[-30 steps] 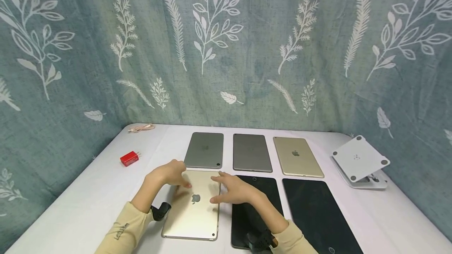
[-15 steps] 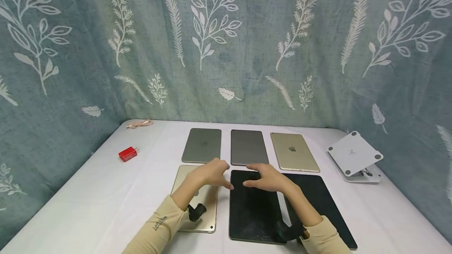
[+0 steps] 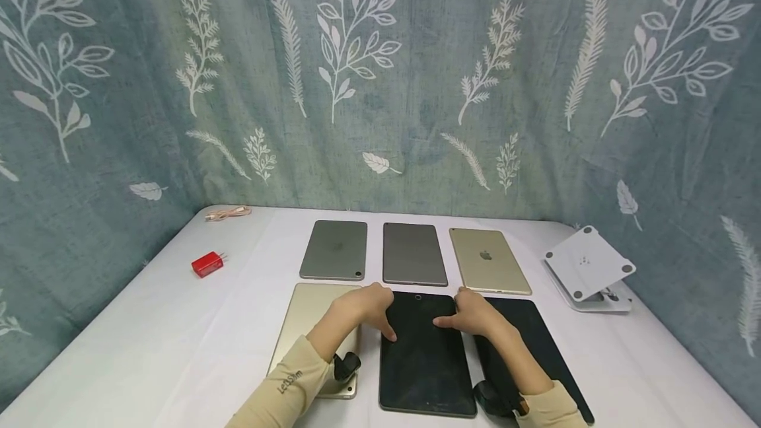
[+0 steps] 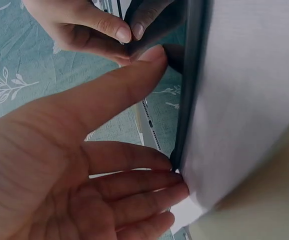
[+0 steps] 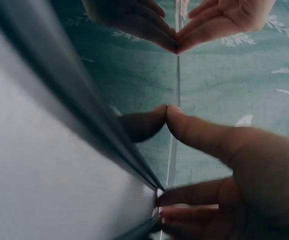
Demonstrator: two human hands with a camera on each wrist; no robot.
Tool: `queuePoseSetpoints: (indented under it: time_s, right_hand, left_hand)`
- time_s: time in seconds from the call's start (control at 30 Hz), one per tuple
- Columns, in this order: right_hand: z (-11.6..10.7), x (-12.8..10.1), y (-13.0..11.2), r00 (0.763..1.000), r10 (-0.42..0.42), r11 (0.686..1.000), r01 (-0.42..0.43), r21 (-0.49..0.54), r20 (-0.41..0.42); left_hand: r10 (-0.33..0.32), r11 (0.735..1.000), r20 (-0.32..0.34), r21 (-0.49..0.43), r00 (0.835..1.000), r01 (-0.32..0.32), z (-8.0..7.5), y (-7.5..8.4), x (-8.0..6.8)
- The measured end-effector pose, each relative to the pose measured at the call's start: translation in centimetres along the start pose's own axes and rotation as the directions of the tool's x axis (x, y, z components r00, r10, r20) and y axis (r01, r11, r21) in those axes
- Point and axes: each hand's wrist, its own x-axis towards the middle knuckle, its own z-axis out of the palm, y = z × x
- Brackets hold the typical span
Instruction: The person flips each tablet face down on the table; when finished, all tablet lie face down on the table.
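Plainly, a left hand and a right hand pinch opposite sides of a flat, rectangular black glass-faced tablet on the white cloth-covered table.
Both hands' fingers are narrowly parted, thumbs on the glossy, mirror-like screen, the others at its thin rim near the far end; a pale-gold tablet with a satin back lies to the left, a second smooth black tablet to the right, before a blue-green, leaf-printed curtain.
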Motion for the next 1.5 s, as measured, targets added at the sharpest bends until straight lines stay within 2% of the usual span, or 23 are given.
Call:
queuePoseSetpoints:
  time_s: [0.07,0.17,0.27,0.33,0.43,0.53,0.7,0.8,1.0,1.1,1.17,1.33,1.4,1.5]
  right_hand:
    - [-0.1,0.0,-0.2,1.0,-0.016,0.999,0.016,0.039,0.002]
    - [-0.2,0.1,-0.3,0.999,-0.004,0.987,-0.003,0.161,0.04]
    - [-0.6,0.3,-0.3,0.994,0.019,0.946,-0.054,0.32,0.111]
    - [-1.1,0.3,-0.1,0.987,0.03,0.9,-0.095,0.425,0.158]
    - [-2.0,0.1,0.1,0.981,0.016,0.811,-0.127,0.572,0.195]
    - [-2.9,-0.1,0.2,0.976,-0.038,0.719,-0.122,0.684,0.214]
    - [-4.5,-0.3,0.1,0.957,-0.175,0.584,-0.088,0.807,0.232]
    - [-5.5,-0.6,0.1,0.95,-0.227,0.532,-0.064,0.844,0.215]
    - [-7.6,-1.4,0.9,0.943,-0.278,0.545,0.0,0.838,0.181]
    - [-8.3,-1.7,1.4,0.937,-0.301,0.542,0.015,0.841,0.177]
    - [-8.6,-1.9,1.7,0.933,-0.315,0.553,0.032,0.832,0.173]
    - [-8.5,-2.3,1.9,0.942,-0.304,0.604,0.074,0.794,0.143]
    - [-8.2,-2.4,1.8,0.946,-0.295,0.608,0.08,0.79,0.131]
    - [-7.8,-2.4,1.6,0.95,-0.29,0.598,0.084,0.797,0.118]
  left_hand:
    - [0.008,1.0,-0.001,0.002,1.0,-0.008,-0.1,-0.1,0.0]
    - [0.014,1.0,0.017,0.015,1.0,-0.014,-0.2,-0.1,0.1]
    - [0.01,1.0,0.033,0.022,0.999,-0.011,-0.3,-0.1,0.2]
    - [-0.001,1.0,0.04,0.028,0.999,0.0,-0.5,-0.1,0.2]
    - [-0.02,1.0,0.05,0.024,0.999,0.019,-0.7,0.0,0.2]
    - [-0.023,1.0,0.061,0.01,0.998,0.023,-1.0,0.1,0.0]
    - [-0.008,0.999,0.057,-0.032,0.998,0.009,-1.5,0.0,-0.1]
    - [0.008,0.998,0.039,-0.055,0.999,-0.006,-1.7,0.0,0.2]
    - [0.089,0.982,0.009,-0.17,0.996,-0.086,-0.8,0.8,1.4]
    - [0.104,0.974,0.009,-0.201,0.995,-0.1,-0.2,1.5,2.1]
    - [0.11,0.972,0.01,-0.208,0.994,-0.106,0.0,2.1,2.5]
    - [0.14,0.964,0.025,-0.232,0.99,-0.131,0.9,3.1,3.2]
    - [0.143,0.962,0.032,-0.242,0.989,-0.131,1.3,3.2,3.4]
    - [0.141,0.956,0.035,-0.266,0.989,-0.127,1.4,3.1,3.4]
